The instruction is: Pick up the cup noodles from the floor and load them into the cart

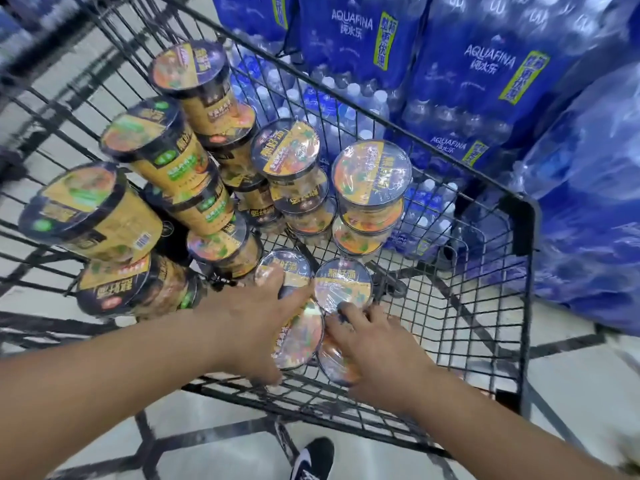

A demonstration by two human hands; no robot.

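**Both hands down among the near cups in the cart**

Nearest, low in view: dark shoe [313,459] on pale tiled floor [214,410] with dark lines. Above it, two bare forearms reaching forward over near rim of black wire cart [526,306]. Left hand [249,323], fingers spread, wrapped round shrink-wrapped cup noodles [299,336] at near end of basket; cup tipped, round lid facing up and right, long axis leaning away from upright. Right hand [377,355], fingers spread and loosely bent, laid over a second cup [334,358] just right of the first; real grip or mere touch, cannot tell. Just beyond fingertips, two more cups [343,285] upright on basket floor, lids up. Farther in, right of centre, cups stacked upright in short columns [372,174]. Left side: cups piled on their sides [90,209], lids toward camera, long axes running back and down into basket. Far right, outside the cart: blue wrapped packs of bottled water [485,81], printed AQUAFINA, piled high.
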